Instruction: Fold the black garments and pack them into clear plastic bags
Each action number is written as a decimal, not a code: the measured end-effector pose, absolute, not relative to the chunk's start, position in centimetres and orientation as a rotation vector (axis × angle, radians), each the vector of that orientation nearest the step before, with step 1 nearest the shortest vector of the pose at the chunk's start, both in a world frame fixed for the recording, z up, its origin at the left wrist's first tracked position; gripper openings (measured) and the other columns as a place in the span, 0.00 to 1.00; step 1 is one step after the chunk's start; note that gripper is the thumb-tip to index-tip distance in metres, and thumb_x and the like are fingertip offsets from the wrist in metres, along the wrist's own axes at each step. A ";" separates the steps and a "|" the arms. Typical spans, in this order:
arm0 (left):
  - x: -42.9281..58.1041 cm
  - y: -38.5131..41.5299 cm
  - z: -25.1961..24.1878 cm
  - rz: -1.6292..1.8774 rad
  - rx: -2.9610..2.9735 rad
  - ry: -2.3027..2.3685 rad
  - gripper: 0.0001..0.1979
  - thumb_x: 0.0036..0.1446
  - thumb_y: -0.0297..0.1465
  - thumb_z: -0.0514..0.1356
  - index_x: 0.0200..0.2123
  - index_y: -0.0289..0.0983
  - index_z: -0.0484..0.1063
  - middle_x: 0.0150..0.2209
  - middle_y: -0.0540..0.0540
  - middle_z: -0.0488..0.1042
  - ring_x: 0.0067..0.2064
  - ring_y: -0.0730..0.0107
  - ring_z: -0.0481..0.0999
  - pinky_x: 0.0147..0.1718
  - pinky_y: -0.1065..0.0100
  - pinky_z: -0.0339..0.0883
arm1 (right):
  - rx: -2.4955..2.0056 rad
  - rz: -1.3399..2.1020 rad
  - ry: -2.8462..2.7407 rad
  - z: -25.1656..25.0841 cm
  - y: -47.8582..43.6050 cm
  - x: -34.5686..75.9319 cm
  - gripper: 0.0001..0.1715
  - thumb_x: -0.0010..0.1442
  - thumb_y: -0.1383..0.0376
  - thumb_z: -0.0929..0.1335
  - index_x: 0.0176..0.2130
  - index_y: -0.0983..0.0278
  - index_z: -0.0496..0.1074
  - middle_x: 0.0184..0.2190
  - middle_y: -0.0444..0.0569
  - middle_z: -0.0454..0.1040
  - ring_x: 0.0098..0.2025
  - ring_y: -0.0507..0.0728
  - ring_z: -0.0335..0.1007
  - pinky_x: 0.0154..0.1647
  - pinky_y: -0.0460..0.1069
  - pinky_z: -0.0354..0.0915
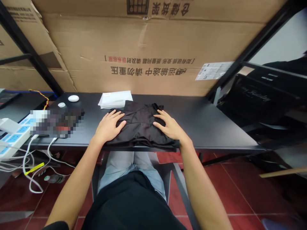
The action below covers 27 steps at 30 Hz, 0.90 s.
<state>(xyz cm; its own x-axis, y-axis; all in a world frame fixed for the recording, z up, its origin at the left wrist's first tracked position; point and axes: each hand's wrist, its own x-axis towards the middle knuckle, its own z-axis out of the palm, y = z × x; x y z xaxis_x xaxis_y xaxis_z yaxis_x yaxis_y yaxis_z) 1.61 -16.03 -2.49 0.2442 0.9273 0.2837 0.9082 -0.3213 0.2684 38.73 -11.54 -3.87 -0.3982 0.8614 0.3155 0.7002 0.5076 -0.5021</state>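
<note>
My left hand (107,126) and right hand (170,127) lie flat on the black cloth (140,127) — fingers spread, no grip — long axis side to side, one hand per end.

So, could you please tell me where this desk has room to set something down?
The black desk is barest right of the right hand and folded black garment. A narrow strip separates the left hand from the pixelated items. Crowded: the far left, by two white discs.
</note>
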 end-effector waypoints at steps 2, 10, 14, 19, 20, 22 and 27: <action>1.6 -16.0 -2.4 0.615 2.434 1.807 0.30 0.80 0.49 0.53 0.76 0.45 0.74 0.78 0.45 0.70 0.83 0.48 0.62 0.82 0.43 0.55 | -1.268 0.389 -2.215 -3.8 -11.5 38.7 0.30 0.76 0.46 0.71 0.69 0.54 0.79 0.82 0.54 0.65 0.86 0.73 0.53 0.85 0.75 0.56; 1.7 -16.0 -2.4 0.624 2.436 1.800 0.29 0.80 0.48 0.54 0.76 0.46 0.75 0.78 0.45 0.71 0.83 0.47 0.62 0.82 0.41 0.55 | -1.261 0.385 -2.202 -3.8 -11.5 38.7 0.29 0.75 0.46 0.71 0.68 0.54 0.79 0.81 0.54 0.66 0.85 0.73 0.55 0.85 0.75 0.56; 1.6 -16.0 -2.5 0.626 2.446 1.800 0.29 0.80 0.48 0.54 0.75 0.45 0.75 0.78 0.45 0.71 0.83 0.48 0.62 0.82 0.42 0.55 | -1.265 0.378 -2.194 -3.8 -11.6 38.7 0.30 0.75 0.46 0.71 0.68 0.56 0.79 0.83 0.57 0.63 0.85 0.73 0.56 0.85 0.73 0.56; 1.6 -15.9 -2.4 0.617 2.452 1.795 0.30 0.80 0.48 0.53 0.75 0.44 0.75 0.78 0.43 0.71 0.83 0.47 0.62 0.82 0.42 0.55 | -1.264 0.381 -2.188 -3.7 -11.7 38.7 0.31 0.75 0.46 0.71 0.68 0.57 0.78 0.84 0.59 0.60 0.84 0.72 0.58 0.85 0.72 0.57; 1.6 -15.9 -2.4 0.616 2.449 1.796 0.30 0.80 0.48 0.53 0.75 0.44 0.75 0.78 0.44 0.71 0.83 0.47 0.62 0.82 0.42 0.55 | -1.269 0.386 -2.188 -3.7 -11.7 38.7 0.31 0.75 0.46 0.71 0.68 0.56 0.78 0.83 0.58 0.61 0.85 0.72 0.57 0.85 0.72 0.57; 1.7 -15.9 -2.4 0.613 2.443 1.799 0.30 0.80 0.48 0.53 0.75 0.45 0.75 0.78 0.44 0.71 0.83 0.47 0.62 0.82 0.42 0.55 | -1.281 0.393 -2.186 -3.8 -11.7 38.8 0.31 0.76 0.46 0.71 0.69 0.57 0.77 0.84 0.58 0.61 0.85 0.72 0.56 0.85 0.72 0.56; 1.7 -15.9 -2.4 0.614 2.441 1.804 0.29 0.80 0.48 0.54 0.75 0.45 0.75 0.78 0.44 0.71 0.83 0.48 0.62 0.82 0.42 0.55 | -1.285 0.396 -2.192 -3.9 -11.6 38.8 0.32 0.76 0.46 0.70 0.70 0.58 0.77 0.84 0.59 0.60 0.85 0.72 0.55 0.85 0.71 0.56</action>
<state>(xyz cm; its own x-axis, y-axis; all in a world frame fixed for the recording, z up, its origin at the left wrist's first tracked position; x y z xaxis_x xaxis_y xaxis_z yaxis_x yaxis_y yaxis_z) 1.66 -15.92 -2.44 0.2428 0.9268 0.2864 0.9091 -0.3204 0.2663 38.84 -11.62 -3.87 -0.3819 0.8676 0.3185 0.7012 0.4965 -0.5117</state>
